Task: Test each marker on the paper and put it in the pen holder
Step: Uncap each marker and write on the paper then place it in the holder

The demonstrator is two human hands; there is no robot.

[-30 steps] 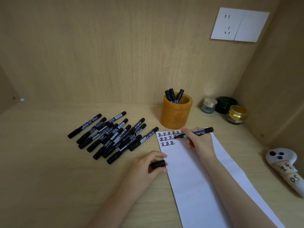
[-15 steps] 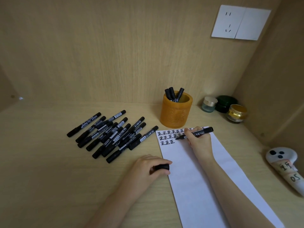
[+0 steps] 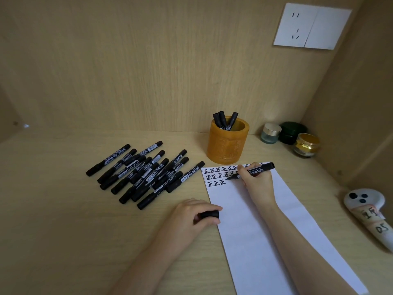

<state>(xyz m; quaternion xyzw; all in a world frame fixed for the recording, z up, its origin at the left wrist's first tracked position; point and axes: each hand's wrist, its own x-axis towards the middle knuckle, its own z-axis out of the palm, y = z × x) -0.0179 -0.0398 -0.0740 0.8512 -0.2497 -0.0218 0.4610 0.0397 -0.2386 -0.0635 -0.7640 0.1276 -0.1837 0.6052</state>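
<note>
A long white paper (image 3: 255, 226) lies on the wooden desk, with rows of black written characters at its top end. My right hand (image 3: 258, 184) grips an uncapped black marker (image 3: 256, 171), its tip touching the paper just right of the third row. My left hand (image 3: 195, 216) rests on the desk at the paper's left edge, holding the black marker cap (image 3: 209, 214). An orange pen holder (image 3: 228, 143) stands behind the paper with three black markers (image 3: 223, 121) in it. A pile of several capped black markers (image 3: 146, 173) lies to the left.
Three small jars sit in the back right corner: a clear one (image 3: 270, 133), a dark green one (image 3: 292, 133) and a gold one (image 3: 306, 145). A white controller-like device (image 3: 368, 211) with taped labels lies at the right edge. A wall socket (image 3: 311, 26) is above.
My right hand has slid the marker tip down and slightly left, from the second row toward the end of the third row. My left hand shifted a little right with the cap.
</note>
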